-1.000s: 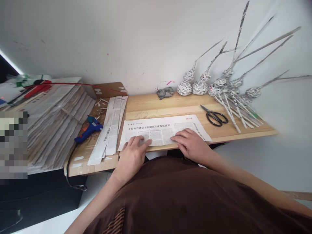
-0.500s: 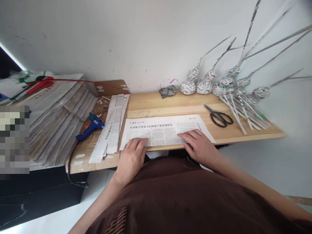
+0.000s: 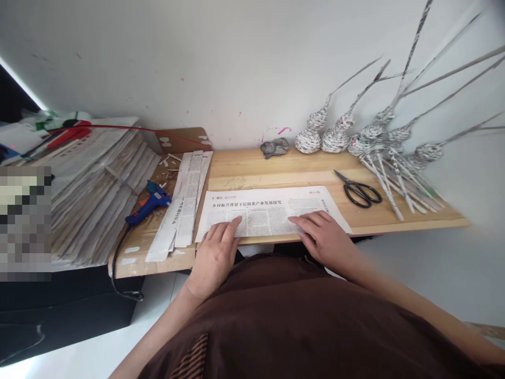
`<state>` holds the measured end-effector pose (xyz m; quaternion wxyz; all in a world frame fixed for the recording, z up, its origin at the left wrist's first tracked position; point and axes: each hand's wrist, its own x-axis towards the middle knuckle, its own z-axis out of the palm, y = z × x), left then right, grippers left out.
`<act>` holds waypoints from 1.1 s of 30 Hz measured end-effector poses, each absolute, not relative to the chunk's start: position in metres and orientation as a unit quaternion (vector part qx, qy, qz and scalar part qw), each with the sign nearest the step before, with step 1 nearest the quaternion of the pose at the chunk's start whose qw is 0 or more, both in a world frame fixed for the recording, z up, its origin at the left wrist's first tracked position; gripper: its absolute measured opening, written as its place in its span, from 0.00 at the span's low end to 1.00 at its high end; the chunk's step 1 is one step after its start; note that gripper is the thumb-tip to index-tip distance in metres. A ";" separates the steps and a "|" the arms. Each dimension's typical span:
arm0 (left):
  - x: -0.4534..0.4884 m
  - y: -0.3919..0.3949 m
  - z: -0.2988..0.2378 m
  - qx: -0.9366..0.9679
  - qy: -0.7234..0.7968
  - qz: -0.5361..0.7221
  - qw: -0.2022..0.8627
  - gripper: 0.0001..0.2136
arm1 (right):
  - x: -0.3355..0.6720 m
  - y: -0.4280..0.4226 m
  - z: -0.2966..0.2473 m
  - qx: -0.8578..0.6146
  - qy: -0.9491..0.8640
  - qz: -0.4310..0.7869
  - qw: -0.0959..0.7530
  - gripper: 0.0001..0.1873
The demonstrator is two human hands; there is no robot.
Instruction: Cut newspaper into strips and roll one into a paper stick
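A folded newspaper sheet (image 3: 268,208) lies flat along the near edge of a wooden table (image 3: 276,168). My left hand (image 3: 215,252) rests palm down on its near left part, fingers stretched out flat. My right hand (image 3: 323,237) lies on the near right part of the same sheet, fingers also extended and slightly spread. Neither hand grips anything; both press on the paper at the table's edge.
Cut newspaper strips (image 3: 183,202) and a blue glue gun (image 3: 148,202) lie to the left, beside a tall stack of newspapers (image 3: 94,179). Black scissors (image 3: 359,189), rolled paper tubes (image 3: 394,181), woven paper gourds (image 3: 327,137) and a grey cloth (image 3: 275,147) sit at right and back.
The view has drifted slightly, so the table appears further right. Both hands stay flat on the sheet, with my left fingers stretched a little further forward.
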<state>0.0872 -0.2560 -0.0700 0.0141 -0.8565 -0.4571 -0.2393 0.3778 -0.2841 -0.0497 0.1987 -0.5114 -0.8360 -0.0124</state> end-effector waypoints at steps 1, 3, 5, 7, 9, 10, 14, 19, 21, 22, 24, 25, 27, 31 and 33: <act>0.087 -0.256 -0.070 -0.857 -0.457 -0.240 0.014 0.21 | 0.378 -0.284 -0.050 -0.510 -0.837 -0.012 0.200 0.19; 0.087 -0.256 -0.070 -0.856 -0.456 -0.241 0.015 0.21 | 0.378 -0.284 -0.050 -0.508 -0.837 -0.010 0.203 0.18; 0.087 -0.255 -0.070 -0.857 -0.455 -0.243 0.016 0.21 | 0.378 -0.284 -0.050 -0.509 -0.836 -0.007 0.207 0.18; 0.087 -0.255 -0.070 -0.858 -0.452 -0.244 0.015 0.21 | 0.378 -0.284 -0.050 -0.509 -0.834 -0.005 0.211 0.18; 0.087 -0.255 -0.070 -0.857 -0.451 -0.248 0.012 0.21 | 0.378 -0.284 -0.051 -0.508 -0.835 -0.008 0.213 0.18; 0.087 -0.255 -0.070 -0.857 -0.450 -0.249 0.012 0.21 | 0.378 -0.284 -0.050 -0.506 -0.836 -0.011 0.212 0.18; 0.087 -0.255 -0.070 -0.856 -0.451 -0.251 0.012 0.22 | 0.378 -0.283 -0.050 -0.503 -0.839 -0.014 0.207 0.17; 0.087 -0.255 -0.069 -0.857 -0.452 -0.245 0.011 0.22 | 0.379 -0.283 -0.050 -0.511 -0.837 -0.013 0.197 0.17; 0.087 -0.256 -0.066 -0.863 -0.449 -0.231 0.015 0.22 | 0.379 -0.283 -0.050 -0.510 -0.838 -0.012 0.194 0.17; 0.087 -0.256 -0.064 -0.867 -0.447 -0.220 0.017 0.22 | 0.379 -0.283 -0.050 -0.508 -0.839 -0.012 0.194 0.16; 0.089 -0.256 -0.059 -0.874 -0.447 -0.191 0.020 0.23 | 0.379 -0.283 -0.049 -0.503 -0.842 -0.013 0.194 0.15; 0.090 -0.256 -0.057 -0.877 -0.446 -0.177 0.022 0.23 | 0.379 -0.283 -0.048 -0.501 -0.844 -0.015 0.194 0.15; 0.093 -0.256 -0.054 -0.881 -0.444 -0.159 0.026 0.22 | 0.379 -0.282 -0.048 -0.499 -0.844 -0.019 0.197 0.16; 0.094 -0.257 -0.057 -0.886 -0.437 -0.151 0.042 0.24 | 0.379 -0.283 -0.051 -0.493 -0.844 -0.040 0.206 0.15; 0.093 -0.258 -0.063 -0.888 -0.429 -0.156 0.055 0.25 | 0.379 -0.285 -0.053 -0.489 -0.847 -0.054 0.203 0.16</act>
